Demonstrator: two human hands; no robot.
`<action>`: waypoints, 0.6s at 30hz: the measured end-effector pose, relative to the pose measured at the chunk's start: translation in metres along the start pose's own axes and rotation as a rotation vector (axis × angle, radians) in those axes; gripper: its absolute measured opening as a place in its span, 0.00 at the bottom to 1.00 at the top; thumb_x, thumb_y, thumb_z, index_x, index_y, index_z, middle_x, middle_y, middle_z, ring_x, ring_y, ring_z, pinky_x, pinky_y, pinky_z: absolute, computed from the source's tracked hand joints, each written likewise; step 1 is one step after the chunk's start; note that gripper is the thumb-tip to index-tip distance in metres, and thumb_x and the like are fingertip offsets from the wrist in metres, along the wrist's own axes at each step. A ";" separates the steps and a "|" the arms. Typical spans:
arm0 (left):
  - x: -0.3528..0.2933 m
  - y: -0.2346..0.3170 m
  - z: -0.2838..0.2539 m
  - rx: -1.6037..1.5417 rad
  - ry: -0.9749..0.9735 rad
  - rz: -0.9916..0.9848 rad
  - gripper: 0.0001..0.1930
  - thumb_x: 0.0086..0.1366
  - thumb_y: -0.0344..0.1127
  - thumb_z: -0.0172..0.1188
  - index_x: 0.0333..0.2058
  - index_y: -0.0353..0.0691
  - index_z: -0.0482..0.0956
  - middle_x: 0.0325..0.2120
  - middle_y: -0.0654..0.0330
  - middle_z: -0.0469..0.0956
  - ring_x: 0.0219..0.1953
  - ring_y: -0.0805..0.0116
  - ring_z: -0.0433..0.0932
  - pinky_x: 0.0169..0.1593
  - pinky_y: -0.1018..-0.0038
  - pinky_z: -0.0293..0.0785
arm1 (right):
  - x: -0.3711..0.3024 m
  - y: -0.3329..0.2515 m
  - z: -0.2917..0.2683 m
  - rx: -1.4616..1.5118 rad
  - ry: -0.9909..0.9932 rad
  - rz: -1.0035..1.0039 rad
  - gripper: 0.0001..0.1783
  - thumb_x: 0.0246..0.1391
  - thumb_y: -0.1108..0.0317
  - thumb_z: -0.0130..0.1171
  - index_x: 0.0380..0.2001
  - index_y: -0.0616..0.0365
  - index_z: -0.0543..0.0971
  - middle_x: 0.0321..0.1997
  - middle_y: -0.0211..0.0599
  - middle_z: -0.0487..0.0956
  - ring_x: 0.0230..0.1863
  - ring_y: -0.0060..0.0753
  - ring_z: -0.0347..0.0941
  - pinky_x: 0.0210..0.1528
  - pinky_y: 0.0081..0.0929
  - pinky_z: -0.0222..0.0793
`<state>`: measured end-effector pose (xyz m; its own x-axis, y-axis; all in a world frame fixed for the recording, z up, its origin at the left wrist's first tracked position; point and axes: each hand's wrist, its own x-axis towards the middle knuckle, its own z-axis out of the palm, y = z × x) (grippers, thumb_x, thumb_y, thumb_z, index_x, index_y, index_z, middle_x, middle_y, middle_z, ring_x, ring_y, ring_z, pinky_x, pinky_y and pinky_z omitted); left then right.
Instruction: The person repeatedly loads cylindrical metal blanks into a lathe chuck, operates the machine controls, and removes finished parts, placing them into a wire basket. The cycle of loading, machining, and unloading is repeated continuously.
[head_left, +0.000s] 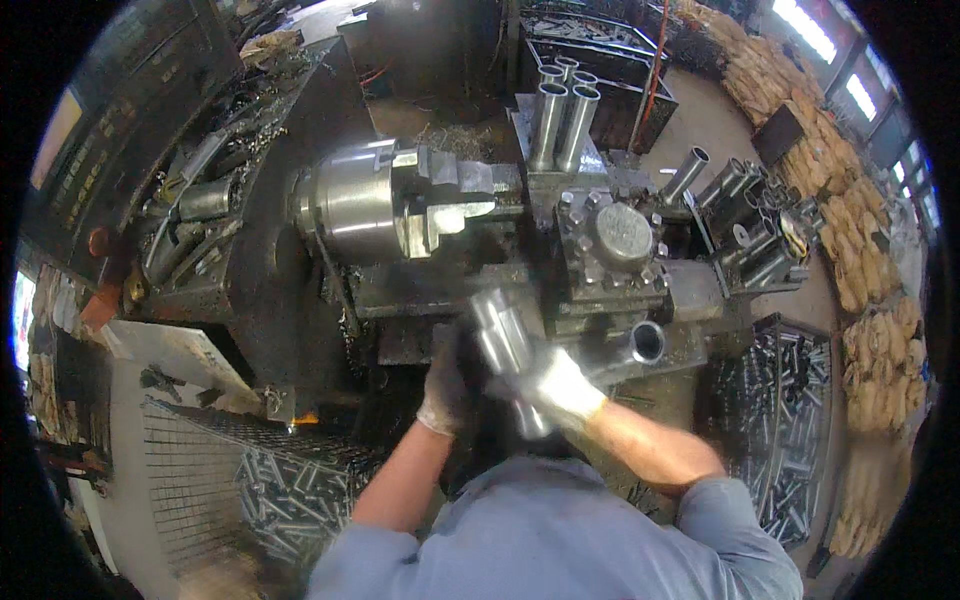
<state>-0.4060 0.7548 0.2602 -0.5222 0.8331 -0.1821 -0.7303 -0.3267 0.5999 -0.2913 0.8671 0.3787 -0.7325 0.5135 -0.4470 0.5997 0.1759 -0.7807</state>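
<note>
Short shiny metal tubes (505, 335), apparently two side by side and blurred by motion, are held in front of my chest. My right hand (560, 388), in a pale work glove, is closed round them from the right. My left hand (452, 375), in a glove darkened over the fingers, is closed against their left side; its fingertips are hidden. The lathe chuck (350, 203), its stepped jaws holding no tube, lies beyond my left hand. Ahead and to the right stands the tool post (622, 235) with a round top. Another tube (645, 343) lies just right of my right hand.
Several upright tubes (550, 125) stand on the carriage behind the tool post. More tubes (750, 240) lean in a rack at the right. Bins of metal pieces sit on both sides, a wire basket (190, 470) left and a crate (825, 430) right. Stacked sacks (875, 300) line the right.
</note>
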 end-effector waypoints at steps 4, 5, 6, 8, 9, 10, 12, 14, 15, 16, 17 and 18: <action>0.073 -0.001 -0.021 0.391 0.177 -0.055 0.23 0.77 0.50 0.51 0.62 0.43 0.74 0.54 0.58 0.79 0.58 0.61 0.76 0.65 0.61 0.71 | -0.037 -0.045 -0.079 -0.102 -0.125 -0.565 0.51 0.38 0.53 0.79 0.66 0.57 0.70 0.55 0.56 0.82 0.55 0.53 0.82 0.57 0.42 0.77; 0.083 0.001 -0.020 0.368 0.187 0.087 0.21 0.76 0.45 0.54 0.61 0.41 0.74 0.52 0.57 0.80 0.56 0.62 0.77 0.63 0.64 0.73 | -0.029 -0.066 -0.100 -0.217 -0.008 -0.884 0.51 0.40 0.52 0.78 0.68 0.57 0.69 0.54 0.58 0.82 0.55 0.56 0.82 0.56 0.45 0.79; 0.089 0.006 -0.014 0.349 0.192 0.229 0.20 0.75 0.41 0.57 0.61 0.38 0.74 0.49 0.56 0.81 0.55 0.63 0.78 0.62 0.67 0.74 | -0.024 -0.084 -0.123 -0.321 0.049 -0.905 0.50 0.41 0.53 0.77 0.68 0.57 0.69 0.53 0.57 0.83 0.52 0.57 0.83 0.55 0.45 0.80; 0.079 0.019 -0.006 1.164 0.233 0.584 0.21 0.72 0.35 0.61 0.61 0.38 0.73 0.46 0.57 0.84 0.50 0.63 0.81 0.59 0.69 0.76 | 0.021 -0.117 -0.165 -0.588 0.232 -0.999 0.43 0.42 0.58 0.73 0.63 0.58 0.73 0.50 0.55 0.83 0.49 0.58 0.84 0.49 0.47 0.82; 0.068 0.027 -0.003 1.127 0.363 0.595 0.20 0.70 0.32 0.64 0.59 0.38 0.76 0.48 0.57 0.84 0.49 0.63 0.82 0.58 0.70 0.76 | 0.047 -0.127 -0.186 -0.755 0.218 -0.872 0.39 0.43 0.60 0.71 0.61 0.57 0.74 0.47 0.54 0.83 0.46 0.58 0.84 0.46 0.49 0.82; 0.048 0.035 -0.005 1.093 0.336 0.460 0.19 0.70 0.33 0.64 0.57 0.38 0.77 0.48 0.56 0.84 0.49 0.63 0.82 0.58 0.70 0.75 | 0.080 -0.131 -0.193 -0.946 0.390 -0.995 0.33 0.46 0.62 0.69 0.58 0.57 0.75 0.43 0.52 0.84 0.44 0.59 0.84 0.42 0.50 0.81; 0.005 0.045 -0.023 1.154 0.417 0.355 0.15 0.70 0.34 0.64 0.54 0.38 0.80 0.48 0.56 0.84 0.49 0.65 0.81 0.57 0.70 0.75 | 0.143 -0.128 -0.210 -1.421 0.388 -0.789 0.24 0.51 0.65 0.66 0.52 0.58 0.78 0.42 0.52 0.84 0.35 0.56 0.84 0.35 0.50 0.81; -0.037 0.038 -0.052 1.158 0.602 0.215 0.14 0.71 0.33 0.62 0.52 0.36 0.81 0.46 0.56 0.84 0.48 0.69 0.80 0.55 0.72 0.75 | 0.194 -0.109 -0.213 -1.550 0.262 -0.718 0.12 0.55 0.66 0.64 0.43 0.53 0.84 0.40 0.47 0.86 0.41 0.49 0.86 0.43 0.47 0.82; -0.053 0.030 -0.070 1.052 0.675 0.139 0.14 0.71 0.33 0.62 0.52 0.35 0.80 0.45 0.57 0.84 0.47 0.71 0.79 0.54 0.72 0.75 | 0.214 -0.100 -0.212 -1.590 0.142 -0.676 0.15 0.49 0.65 0.67 0.41 0.53 0.84 0.41 0.48 0.87 0.43 0.50 0.87 0.45 0.48 0.82; -0.080 0.019 -0.088 1.132 0.707 0.302 0.13 0.71 0.33 0.62 0.51 0.35 0.81 0.41 0.59 0.83 0.44 0.73 0.78 0.52 0.73 0.74 | 0.232 -0.091 -0.206 -1.503 0.057 -0.614 0.25 0.41 0.60 0.72 0.45 0.56 0.84 0.43 0.50 0.87 0.44 0.52 0.86 0.46 0.47 0.82; -0.099 0.005 -0.108 0.958 0.842 0.263 0.11 0.71 0.32 0.62 0.49 0.36 0.81 0.38 0.62 0.81 0.41 0.73 0.76 0.49 0.73 0.74 | 0.247 -0.086 -0.199 -1.354 -0.029 -0.597 0.28 0.38 0.57 0.74 0.45 0.58 0.84 0.41 0.51 0.87 0.43 0.51 0.86 0.44 0.46 0.82; -0.118 -0.006 -0.130 0.844 0.996 0.182 0.09 0.71 0.31 0.60 0.47 0.36 0.81 0.36 0.64 0.80 0.39 0.74 0.75 0.47 0.73 0.74 | 0.258 -0.081 -0.191 -1.199 -0.148 -0.563 0.31 0.35 0.54 0.76 0.44 0.59 0.85 0.40 0.51 0.87 0.41 0.50 0.86 0.42 0.45 0.81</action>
<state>-0.3977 0.6005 0.1768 -0.9469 0.0048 -0.3215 -0.3072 0.2812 0.9092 -0.4674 1.1460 0.4103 -0.9544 0.0449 -0.2950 0.0601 0.9973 -0.0426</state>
